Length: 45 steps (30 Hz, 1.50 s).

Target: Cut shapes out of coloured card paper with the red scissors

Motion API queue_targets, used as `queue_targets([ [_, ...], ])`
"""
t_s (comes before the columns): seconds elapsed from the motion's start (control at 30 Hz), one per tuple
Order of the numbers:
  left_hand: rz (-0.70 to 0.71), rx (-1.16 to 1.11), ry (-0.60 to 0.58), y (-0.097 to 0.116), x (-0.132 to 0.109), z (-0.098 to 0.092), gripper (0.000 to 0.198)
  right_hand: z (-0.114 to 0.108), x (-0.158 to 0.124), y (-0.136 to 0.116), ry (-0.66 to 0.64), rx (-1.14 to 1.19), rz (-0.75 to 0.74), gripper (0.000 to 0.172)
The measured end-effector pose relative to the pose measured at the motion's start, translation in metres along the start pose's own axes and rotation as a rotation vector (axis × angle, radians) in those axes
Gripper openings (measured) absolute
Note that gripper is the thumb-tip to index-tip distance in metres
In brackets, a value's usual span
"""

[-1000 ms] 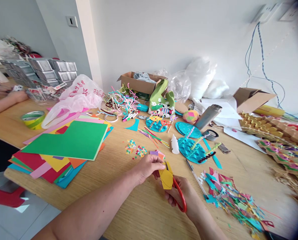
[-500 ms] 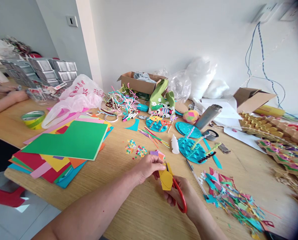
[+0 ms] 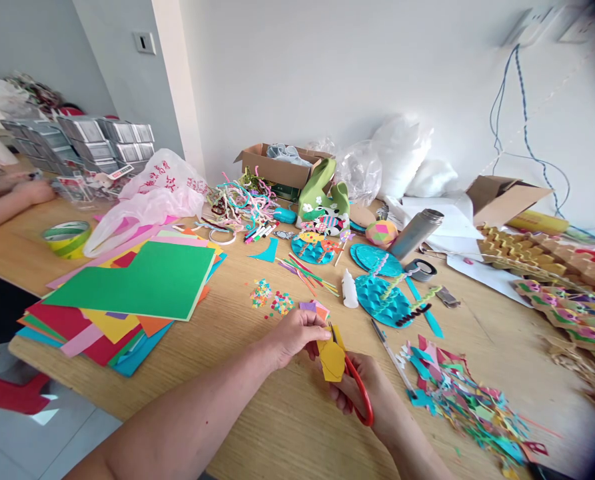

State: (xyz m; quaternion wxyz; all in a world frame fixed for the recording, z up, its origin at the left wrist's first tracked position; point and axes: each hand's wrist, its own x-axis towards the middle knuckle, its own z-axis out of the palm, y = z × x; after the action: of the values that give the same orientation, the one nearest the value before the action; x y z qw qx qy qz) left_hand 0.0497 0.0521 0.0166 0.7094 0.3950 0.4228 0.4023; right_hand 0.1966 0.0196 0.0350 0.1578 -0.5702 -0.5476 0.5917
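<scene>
My left hand (image 3: 300,335) pinches the upper left edge of a small yellow paper piece (image 3: 332,363) that has a curved line drawn on it. Red-handled scissors (image 3: 360,393) are in my right hand (image 3: 367,390), with their blades at the paper's upper right side. Just beyond my left hand lie small purple and pink paper pieces (image 3: 308,307) and piles of coloured dots (image 3: 281,303). A white glue bottle (image 3: 349,289) stands past the scissors' tips, beside a blue bumpy disc (image 3: 384,301).
Coloured sheets (image 3: 137,283) are stacked at the left, near tape (image 3: 67,239) and a plastic bag (image 3: 152,190). Paper scraps (image 3: 477,407) and a pen (image 3: 393,353) lie right. A metal flask (image 3: 418,233) leans farther back. Another person's hands (image 3: 34,192) rest at far left.
</scene>
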Motion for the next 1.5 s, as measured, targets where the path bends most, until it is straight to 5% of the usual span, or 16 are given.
queue_targets([
  [0.23,-0.072,-0.070,-0.082,0.0019,-0.0028,0.0020,0.025,-0.0002,-0.0018,-0.0031,0.015,0.000,0.023,0.022],
  [0.67,-0.094,-0.208,-0.047,-0.0012,0.0015,-0.0003,0.027,-0.0017,0.0008,0.0048,-0.022,-0.002,-0.051,0.037],
  [1.5,-0.070,-0.172,-0.095,-0.0013,0.0006,-0.0006,0.019,-0.0020,-0.0006,0.0026,-0.043,0.042,-0.101,0.050],
])
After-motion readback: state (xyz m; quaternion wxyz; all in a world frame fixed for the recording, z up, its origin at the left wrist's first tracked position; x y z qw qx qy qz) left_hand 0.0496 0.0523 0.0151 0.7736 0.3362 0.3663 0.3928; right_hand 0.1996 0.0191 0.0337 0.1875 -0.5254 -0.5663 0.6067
